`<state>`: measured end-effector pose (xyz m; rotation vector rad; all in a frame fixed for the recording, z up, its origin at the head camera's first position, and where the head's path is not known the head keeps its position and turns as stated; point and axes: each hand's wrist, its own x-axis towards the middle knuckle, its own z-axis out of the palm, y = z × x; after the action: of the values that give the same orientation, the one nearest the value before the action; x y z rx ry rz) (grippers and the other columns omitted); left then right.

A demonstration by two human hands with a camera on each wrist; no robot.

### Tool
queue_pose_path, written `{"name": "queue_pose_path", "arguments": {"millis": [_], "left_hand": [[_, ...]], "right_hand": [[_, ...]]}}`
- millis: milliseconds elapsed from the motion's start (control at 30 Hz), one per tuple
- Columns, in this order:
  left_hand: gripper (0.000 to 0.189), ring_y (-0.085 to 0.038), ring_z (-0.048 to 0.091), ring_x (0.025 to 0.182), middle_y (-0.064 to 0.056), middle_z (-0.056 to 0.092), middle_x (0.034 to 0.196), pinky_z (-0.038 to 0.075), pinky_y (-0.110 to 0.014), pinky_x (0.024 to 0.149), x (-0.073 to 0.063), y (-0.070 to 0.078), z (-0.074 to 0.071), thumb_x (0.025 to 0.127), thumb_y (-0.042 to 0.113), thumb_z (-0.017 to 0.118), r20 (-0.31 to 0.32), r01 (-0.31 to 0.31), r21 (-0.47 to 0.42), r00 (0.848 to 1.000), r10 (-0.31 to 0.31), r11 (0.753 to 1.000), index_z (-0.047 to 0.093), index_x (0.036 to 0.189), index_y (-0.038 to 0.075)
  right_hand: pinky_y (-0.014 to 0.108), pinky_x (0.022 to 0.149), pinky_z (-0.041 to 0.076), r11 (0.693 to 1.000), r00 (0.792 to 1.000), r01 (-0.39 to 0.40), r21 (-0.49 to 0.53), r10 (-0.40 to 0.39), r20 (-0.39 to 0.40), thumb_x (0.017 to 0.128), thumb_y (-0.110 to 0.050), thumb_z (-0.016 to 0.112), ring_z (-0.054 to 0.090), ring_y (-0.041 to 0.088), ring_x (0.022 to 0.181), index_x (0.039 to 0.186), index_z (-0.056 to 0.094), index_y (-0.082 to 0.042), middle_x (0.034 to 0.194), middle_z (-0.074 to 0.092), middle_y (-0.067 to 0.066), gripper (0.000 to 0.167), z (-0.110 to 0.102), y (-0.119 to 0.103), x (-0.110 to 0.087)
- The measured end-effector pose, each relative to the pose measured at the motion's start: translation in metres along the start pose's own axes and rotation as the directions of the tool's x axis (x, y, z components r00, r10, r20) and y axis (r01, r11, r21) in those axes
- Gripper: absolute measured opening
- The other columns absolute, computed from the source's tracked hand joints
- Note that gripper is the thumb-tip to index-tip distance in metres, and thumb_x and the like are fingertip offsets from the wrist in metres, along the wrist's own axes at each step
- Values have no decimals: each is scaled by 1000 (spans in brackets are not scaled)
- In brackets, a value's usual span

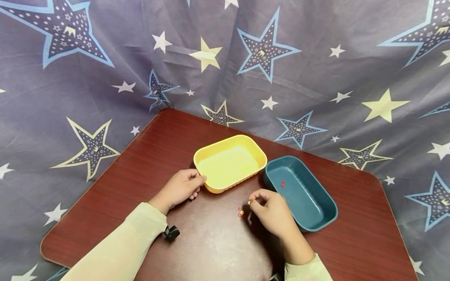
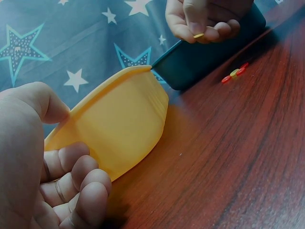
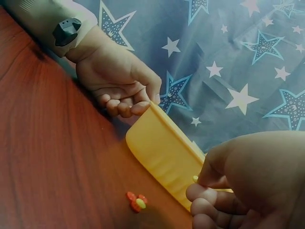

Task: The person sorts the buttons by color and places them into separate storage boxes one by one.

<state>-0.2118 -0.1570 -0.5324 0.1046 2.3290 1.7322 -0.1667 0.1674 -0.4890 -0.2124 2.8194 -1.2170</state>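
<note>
Yellow disc pinched in the right hand, left hand on the basin rim

And here we are: from my distant seat I have the right thumb and fingertips closed on one tiny yellow disc, just above the table. The other fingers curl in behind it. Over on the left, I see thumb and forefinger gripping the yellow basin by its near-left corner, the rest bent beside the outer wall.

That basin sits towards the table's far edge. The teal basin stands just beside it, further towards the table's right corner, with a couple of red discs on its floor. Out on the open tabletop, on the near side of both basins, lies a tight loose cluster, red pieces crowding a yellow one.

My read on handling: a piece this small calls for a light fingertip pinch; too much squeeze could well shoot it sideways. I'd carry the knuckles clear of that cluster and the teal rim, too. On the left, a steady grip without pulling should stop the basin from tipping. Glare hides what, if anything, lies on its floor.
</note>
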Motion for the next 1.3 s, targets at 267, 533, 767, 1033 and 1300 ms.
{"name": "queue_pose_path", "arguments": {"millis": [267, 533, 767, 1033, 1300], "left_hand": [[44, -18, 61, 59, -5, 63, 72, 54, -28, 57, 0, -1, 0, 108, 43, 74, -1, 1, -1, 1000, -1, 1000, 64, 86, 6], [43, -17, 61, 60, -5, 63, 72, 54, -28, 57, -1, 1, 0, 108, 42, 73, -1, 2, -6, 1000, -2, 1000, 64, 86, 6], [43, -17, 61, 60, -5, 64, 72, 55, -29, 57, -1, 1, 1, 109, 42, 72, -8, -6, 5, 1000, 6, 1000, 65, 86, 7], [43, -17, 61, 60, -6, 64, 73, 56, -29, 58, -1, 1, 0, 109, 43, 72, -8, 0, 15, 1000, 0, 1000, 65, 86, 7], [41, -17, 61, 60, -6, 65, 73, 56, -28, 57, -1, 2, 0, 109, 41, 72, -10, 6, 22, 1000, -5, 1000, 65, 85, 8]], "right_hand": [[27, 64, 48, 999, 999, 20, -28, -21, -28, 96, -16, 78, 57, 11, 68, 93, 80, -21, 74, 66, -6, 7, -10, -11, 6], [29, 64, 50, 999, 999, 14, -40, -16, -43, 99, -16, 78, 58, 13, 67, 96, 82, -21, 77, 69, -4, 7, -22, -20, 14], [28, 60, 51, 999, 999, 28, -17, -28, -19, 100, -15, 75, 60, 14, 63, 98, 81, -20, 70, 66, -3, 7, -33, -24, 23], [28, 57, 54, 998, 999, 9, 66, -12, 44, 103, -13, 73, 64, 20, 62, 101, 79, -10, 74, 69, 11, 7, -44, -28, 33], [25, 64, 61, 997, 999, 7, 79, -11, 48, 106, -9, 69, 71, 25, 71, 107, 79, -2, 91, 78, 15, 12, -52, -30, 45]]}}
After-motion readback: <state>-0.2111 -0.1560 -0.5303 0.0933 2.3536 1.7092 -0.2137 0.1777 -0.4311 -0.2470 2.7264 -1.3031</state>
